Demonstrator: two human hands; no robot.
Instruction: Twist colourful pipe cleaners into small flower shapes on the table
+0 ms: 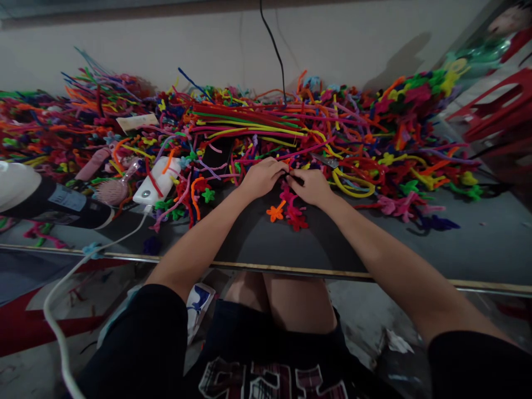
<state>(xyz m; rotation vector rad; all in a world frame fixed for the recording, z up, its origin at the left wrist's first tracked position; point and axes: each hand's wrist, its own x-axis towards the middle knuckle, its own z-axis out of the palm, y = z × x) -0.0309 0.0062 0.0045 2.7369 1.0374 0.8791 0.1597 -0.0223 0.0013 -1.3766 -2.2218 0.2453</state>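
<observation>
At the middle of the table my left hand [265, 176] and my right hand [312, 187] meet, fingertips pinched together. Between them is a small black piece [296, 178], too small and dark to make out fully. Just below the fingers lie flowers bent from pipe cleaners: an orange flower [275, 212], a red flower [297, 219] and a pink one [286, 194]. Beyond the hands a bundle of straight pipe cleaners [249, 119] in red, green and yellow rests on the heap. Scissors [326, 160], partly covered, lie close to my right hand.
Heaped pipe cleaners [37, 127] run along the wall. At left are a dark bottle [62, 199] with a white top, a pink hairbrush [116, 188] and a white device [155, 180] with a cable [54, 321] over the table edge. A red plastic stool [494, 105] stands at right.
</observation>
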